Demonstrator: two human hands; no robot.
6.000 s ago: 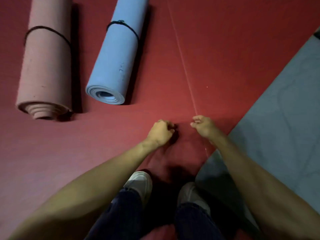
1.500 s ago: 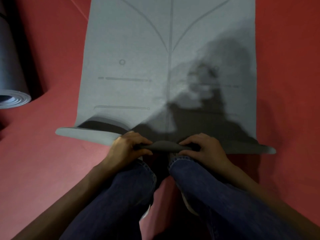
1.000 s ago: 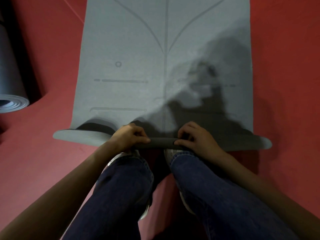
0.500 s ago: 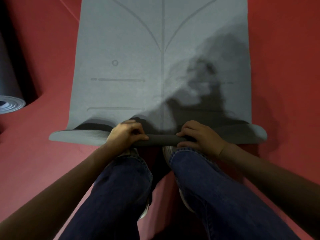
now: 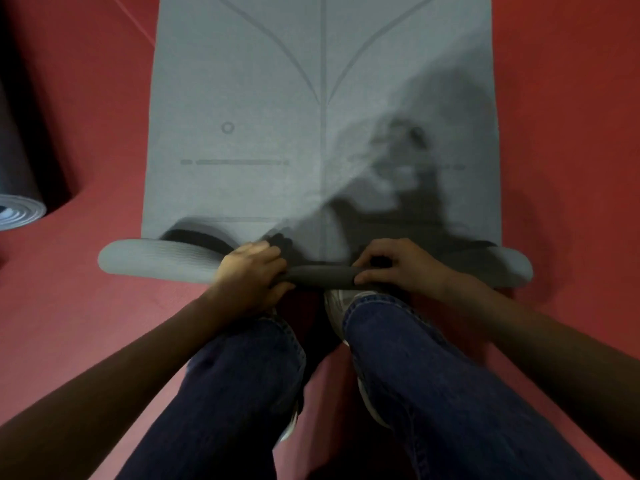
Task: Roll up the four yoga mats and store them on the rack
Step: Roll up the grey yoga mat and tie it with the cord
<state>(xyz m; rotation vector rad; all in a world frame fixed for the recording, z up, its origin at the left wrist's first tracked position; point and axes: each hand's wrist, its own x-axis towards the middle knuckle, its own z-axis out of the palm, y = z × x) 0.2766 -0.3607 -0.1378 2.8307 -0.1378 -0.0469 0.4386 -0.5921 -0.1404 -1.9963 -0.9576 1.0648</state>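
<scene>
The person is crouched low on the red floor (image 5: 571, 133), knees in dark blue jeans (image 5: 433, 393) spread apart and a white shoe (image 5: 334, 301) showing between them. Straight in front of them the grey yoga mat (image 5: 242, 81) lies flat on the floor and stretches away from them, its printed guide lines and a small circle facing up. Only the near end of it is turned over, into a thin roll (image 5: 322, 276) lying crosswise just ahead of the shoes. The left hand (image 5: 251, 277) is curled over the roll a little left of its middle, fingers on top and thumb beneath. The right hand (image 5: 398, 268) grips it a little right of the middle, fingertips bent down onto the dark tube. The two hands are near each other, with a short bare stretch of roll between them. Their shadow falls across the right half of the flat mat. Well off to the left, at the picture's edge, another rolled mat (image 5: 17, 188) lies on the floor, its spiral end facing this way
</scene>
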